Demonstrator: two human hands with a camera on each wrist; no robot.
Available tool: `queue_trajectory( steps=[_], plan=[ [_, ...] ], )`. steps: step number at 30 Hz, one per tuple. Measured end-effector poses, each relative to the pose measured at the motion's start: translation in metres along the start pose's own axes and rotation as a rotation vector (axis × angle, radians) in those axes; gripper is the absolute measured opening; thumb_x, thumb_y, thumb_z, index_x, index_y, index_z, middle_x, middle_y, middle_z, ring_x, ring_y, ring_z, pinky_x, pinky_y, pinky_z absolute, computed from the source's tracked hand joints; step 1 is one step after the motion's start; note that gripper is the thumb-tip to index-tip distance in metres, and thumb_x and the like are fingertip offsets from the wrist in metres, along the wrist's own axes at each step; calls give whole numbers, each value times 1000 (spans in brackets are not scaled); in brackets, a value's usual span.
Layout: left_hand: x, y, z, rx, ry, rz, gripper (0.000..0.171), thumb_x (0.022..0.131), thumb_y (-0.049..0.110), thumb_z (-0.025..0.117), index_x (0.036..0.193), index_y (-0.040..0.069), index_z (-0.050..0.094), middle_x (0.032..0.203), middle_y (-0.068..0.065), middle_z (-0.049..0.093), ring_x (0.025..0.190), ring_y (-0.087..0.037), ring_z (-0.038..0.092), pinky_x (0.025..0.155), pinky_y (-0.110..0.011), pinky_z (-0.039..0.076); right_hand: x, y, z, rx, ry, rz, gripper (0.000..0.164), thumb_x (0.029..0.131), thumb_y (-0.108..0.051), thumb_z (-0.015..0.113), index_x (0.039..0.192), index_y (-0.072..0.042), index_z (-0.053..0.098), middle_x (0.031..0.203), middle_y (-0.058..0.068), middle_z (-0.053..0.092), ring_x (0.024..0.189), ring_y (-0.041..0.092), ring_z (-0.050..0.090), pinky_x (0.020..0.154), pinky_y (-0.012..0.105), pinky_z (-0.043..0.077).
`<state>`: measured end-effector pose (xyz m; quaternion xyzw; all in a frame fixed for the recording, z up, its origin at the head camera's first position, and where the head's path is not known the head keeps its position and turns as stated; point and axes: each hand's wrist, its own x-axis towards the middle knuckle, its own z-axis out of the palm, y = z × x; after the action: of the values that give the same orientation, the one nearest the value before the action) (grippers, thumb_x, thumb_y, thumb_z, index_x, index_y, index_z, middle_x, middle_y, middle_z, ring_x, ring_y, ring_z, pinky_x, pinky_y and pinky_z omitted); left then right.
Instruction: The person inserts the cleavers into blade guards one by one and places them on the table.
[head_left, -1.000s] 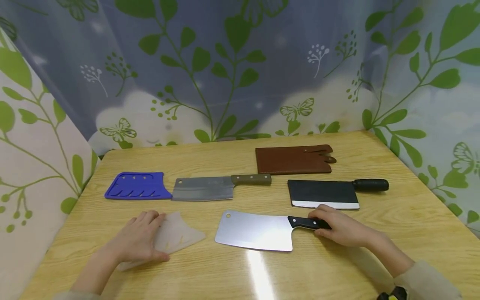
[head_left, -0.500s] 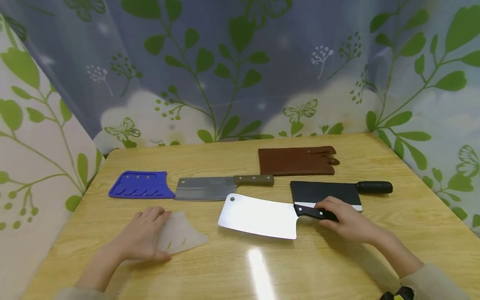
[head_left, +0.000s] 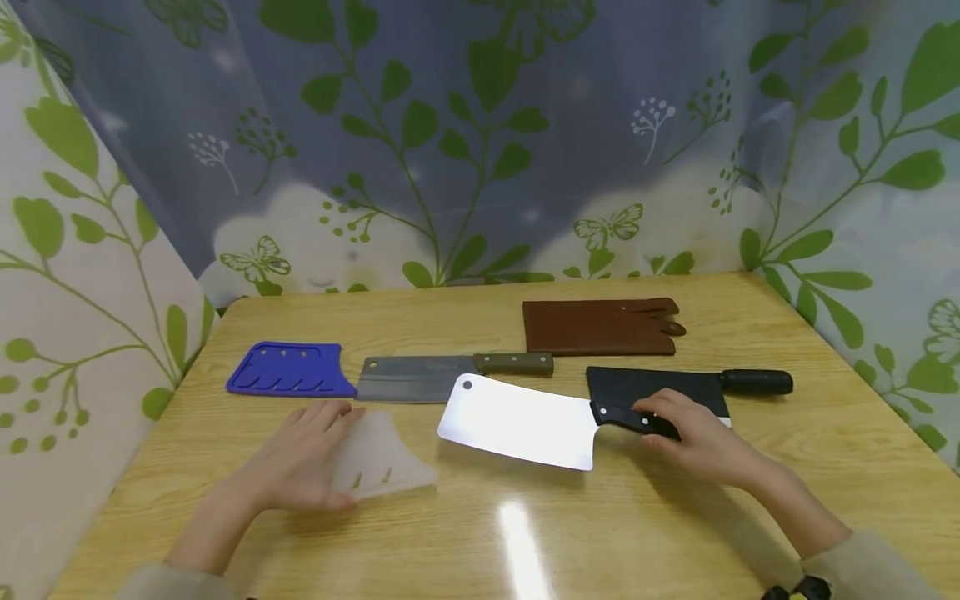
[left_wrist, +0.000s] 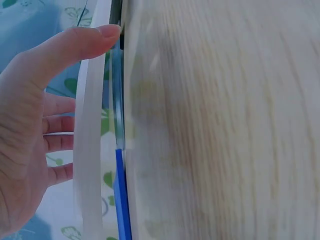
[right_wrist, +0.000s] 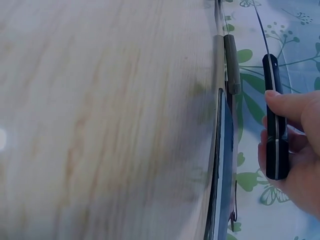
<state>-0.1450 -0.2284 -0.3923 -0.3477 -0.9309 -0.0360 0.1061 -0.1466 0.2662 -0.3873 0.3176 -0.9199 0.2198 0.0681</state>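
Observation:
In the head view my left hand [head_left: 303,462] grips a translucent white plastic blade guard [head_left: 386,462] by its left end, thumb along the near edge. The left wrist view has the guard [left_wrist: 90,150] raised off the tabletop, between thumb and fingers. My right hand [head_left: 697,437] holds a cleaver [head_left: 517,421] by its black riveted handle. Its bright blade points left, with a hole at the far corner, and overlaps a second knife in this view. In the right wrist view the handle [right_wrist: 274,125] is clear of the table, fingers wrapped around it.
Behind lie a blue blade guard [head_left: 288,371], a wooden-handled cleaver [head_left: 416,377], a black cleaver [head_left: 652,383] with a black handle, and a brown leather sheath [head_left: 596,327]. Patterned curtains surround the wooden table [head_left: 420,550] at the back and sides.
The right hand has lifted the cleaver off the table and moved it slightly away from the body. The left hand has raised the white blade guard off the tabletop.

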Motion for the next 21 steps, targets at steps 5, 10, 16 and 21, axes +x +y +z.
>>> queue_trajectory(
  steps=[5, 10, 16, 21],
  plan=[
    [8, 4, -2, 16, 38, 36, 104, 48, 60, 76, 126, -4, 50, 114, -15, 50, 104, -30, 47, 89, -49, 40, 1, 0, 2, 3, 21, -2, 32, 81, -5, 69, 112, -1, 60, 105, 4, 58, 94, 22, 57, 75, 39, 49],
    [14, 7, -4, 23, 53, 59, 105, 48, 61, 75, 126, -4, 49, 114, -15, 50, 103, -29, 47, 86, -47, 42, 2, 1, 5, -2, 51, -22, 33, 79, -3, 70, 111, 1, 60, 103, 5, 58, 92, 23, 57, 74, 39, 49],
    [21, 11, -6, 35, 59, 89, 104, 48, 63, 75, 126, -2, 50, 113, -14, 50, 99, -27, 47, 81, -44, 44, 5, 0, 9, -12, 71, -9, 33, 79, -3, 70, 111, 1, 61, 101, 5, 58, 91, 21, 57, 74, 39, 49],
    [27, 16, -7, 37, 46, 97, 104, 48, 64, 73, 126, -1, 51, 113, -12, 49, 98, -26, 46, 79, -41, 43, 6, -1, 10, 2, 56, 16, 33, 81, -4, 69, 112, 2, 60, 101, 6, 58, 91, 22, 57, 73, 39, 49]
  ],
)
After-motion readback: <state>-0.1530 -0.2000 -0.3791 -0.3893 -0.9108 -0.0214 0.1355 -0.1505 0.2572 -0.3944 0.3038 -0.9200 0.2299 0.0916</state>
